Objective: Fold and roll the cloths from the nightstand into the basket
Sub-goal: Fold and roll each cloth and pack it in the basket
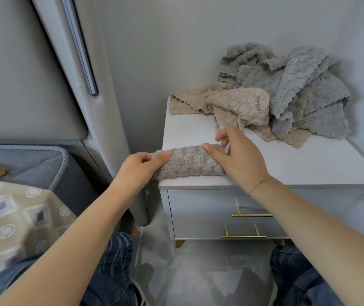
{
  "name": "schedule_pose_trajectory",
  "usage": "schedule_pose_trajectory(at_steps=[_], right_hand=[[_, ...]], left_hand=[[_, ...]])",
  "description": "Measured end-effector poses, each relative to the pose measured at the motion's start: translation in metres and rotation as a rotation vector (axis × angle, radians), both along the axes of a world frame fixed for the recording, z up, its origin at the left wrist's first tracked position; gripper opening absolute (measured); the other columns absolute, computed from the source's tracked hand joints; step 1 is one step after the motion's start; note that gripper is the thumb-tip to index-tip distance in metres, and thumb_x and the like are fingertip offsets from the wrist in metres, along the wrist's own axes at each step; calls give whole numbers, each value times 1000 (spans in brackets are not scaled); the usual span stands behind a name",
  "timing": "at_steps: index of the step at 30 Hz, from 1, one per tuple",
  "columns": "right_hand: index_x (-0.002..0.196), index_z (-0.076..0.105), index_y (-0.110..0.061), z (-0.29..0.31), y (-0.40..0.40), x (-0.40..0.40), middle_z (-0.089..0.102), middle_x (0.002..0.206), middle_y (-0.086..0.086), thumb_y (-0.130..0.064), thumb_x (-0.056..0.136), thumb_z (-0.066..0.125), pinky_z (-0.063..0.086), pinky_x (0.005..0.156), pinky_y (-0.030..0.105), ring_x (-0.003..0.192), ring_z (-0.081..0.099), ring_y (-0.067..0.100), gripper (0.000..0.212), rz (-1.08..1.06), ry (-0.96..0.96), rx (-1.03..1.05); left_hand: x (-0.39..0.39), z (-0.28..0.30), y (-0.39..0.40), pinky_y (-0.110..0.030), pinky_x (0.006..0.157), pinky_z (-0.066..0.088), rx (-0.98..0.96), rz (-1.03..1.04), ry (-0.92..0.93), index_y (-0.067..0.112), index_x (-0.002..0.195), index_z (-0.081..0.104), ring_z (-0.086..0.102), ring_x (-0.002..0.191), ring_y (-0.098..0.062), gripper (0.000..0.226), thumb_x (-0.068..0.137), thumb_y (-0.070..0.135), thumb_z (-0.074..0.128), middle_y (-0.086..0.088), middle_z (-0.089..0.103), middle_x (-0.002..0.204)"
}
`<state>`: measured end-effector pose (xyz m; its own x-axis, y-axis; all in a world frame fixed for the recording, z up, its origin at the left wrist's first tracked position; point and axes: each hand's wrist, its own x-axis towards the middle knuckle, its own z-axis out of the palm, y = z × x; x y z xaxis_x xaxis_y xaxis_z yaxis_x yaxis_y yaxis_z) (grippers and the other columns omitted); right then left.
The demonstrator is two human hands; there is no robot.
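A taupe cloth [187, 162] lies rolled into a short cylinder at the front left of the white nightstand [309, 160]. My left hand [141, 166] grips its left end, thumb on top. My right hand [236, 155] holds the right end, thumb pressed on the roll and fingers curled behind it. Behind the roll lies a heap of loose cloths: beige ones [231, 104] in front and grey ones [298, 85] toward the back right corner. No basket is in view.
The nightstand has two drawers with gold handles [251, 215]. A grey padded headboard [44, 74] and a bed with a patterned cover [11, 217] stand to the left. My knees in jeans [110, 272] are below, over a grey floor.
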<state>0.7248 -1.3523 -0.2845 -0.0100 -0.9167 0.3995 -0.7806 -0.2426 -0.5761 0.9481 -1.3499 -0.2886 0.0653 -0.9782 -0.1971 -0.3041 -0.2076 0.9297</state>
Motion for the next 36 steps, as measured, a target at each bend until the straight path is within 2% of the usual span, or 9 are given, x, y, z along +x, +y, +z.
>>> schedule_pose_trajectory(at_steps=[2, 5, 9, 13, 18, 21, 26, 32, 36], right_hand=[[101, 60, -14, 1, 1, 3, 55, 98, -1, -31, 93, 57, 47, 69, 35, 82, 50, 11, 19, 109, 92, -147], [109, 65, -9, 4, 1, 5, 63, 105, 3, -18, 95, 42, 47, 82, 39, 95, 57, 20, 29, 344, 272, -157], [133, 51, -19, 11, 9, 0, 54, 126, -6, -38, 97, 49, 34, 97, 23, 118, 43, 10, 41, 468, 255, 126], [124, 54, -27, 18, 11, -11, 54, 118, -11, -42, 84, 66, 37, 93, 21, 110, 45, 6, 43, 486, 191, 242], [103, 58, -19, 26, 16, -15, 62, 100, -3, -32, 73, 80, 45, 75, 24, 91, 57, 11, 39, 487, 56, 400], [89, 57, -22, 38, 25, -22, 61, 84, -11, -33, 69, 82, 45, 65, 18, 75, 57, 5, 34, 477, -82, 494], [96, 60, -10, 59, 53, -40, 62, 84, -10, -39, 62, 77, 47, 71, 15, 78, 59, 2, 48, 373, -324, 521], [112, 65, -20, 87, 103, -69, 71, 107, -5, -48, 73, 61, 52, 89, 23, 100, 66, 8, 49, 239, -421, 568], [107, 70, -14, 102, 150, -98, 73, 104, -1, -53, 74, 57, 52, 90, 30, 98, 68, 14, 52, 138, -482, 604]], left_hand=[[1, -1, -1, -40, 82, 48, 21, -41, -12, -5, 97, 64, 55, 77, -19, 90, 53, 74, 68, -8, 62, 87], [0, -1, 0, -31, 73, 45, -7, -82, -104, -5, 100, 62, 54, 73, -17, 76, 72, 66, 65, -8, 59, 81], [-4, 8, 9, -23, 59, 43, -128, -224, -296, 7, 95, 62, 54, 68, -13, 49, 83, 54, 59, -6, 61, 80], [-6, 17, 18, -30, 65, 51, -189, -324, -327, 15, 88, 59, 60, 73, -15, 50, 67, 59, 67, -2, 64, 82], [-11, 29, 26, -45, 71, 54, -340, -380, -202, 16, 89, 55, 63, 80, -27, 49, 62, 53, 75, -6, 66, 86], [-21, 38, 31, -41, 72, 54, -394, -353, -79, 18, 96, 58, 62, 82, -28, 41, 69, 46, 72, -5, 65, 89], [-50, 52, 35, -26, 73, 52, -397, -365, 25, 13, 97, 66, 63, 81, -9, 40, 78, 48, 60, -2, 68, 91], [-93, 67, 49, -39, 85, 54, -282, -421, 200, 12, 95, 67, 68, 90, -20, 49, 71, 55, 63, -7, 72, 94], [-130, 72, 69, -50, 88, 53, -270, -503, 267, 9, 100, 65, 67, 92, -25, 53, 72, 54, 73, -12, 70, 97]])
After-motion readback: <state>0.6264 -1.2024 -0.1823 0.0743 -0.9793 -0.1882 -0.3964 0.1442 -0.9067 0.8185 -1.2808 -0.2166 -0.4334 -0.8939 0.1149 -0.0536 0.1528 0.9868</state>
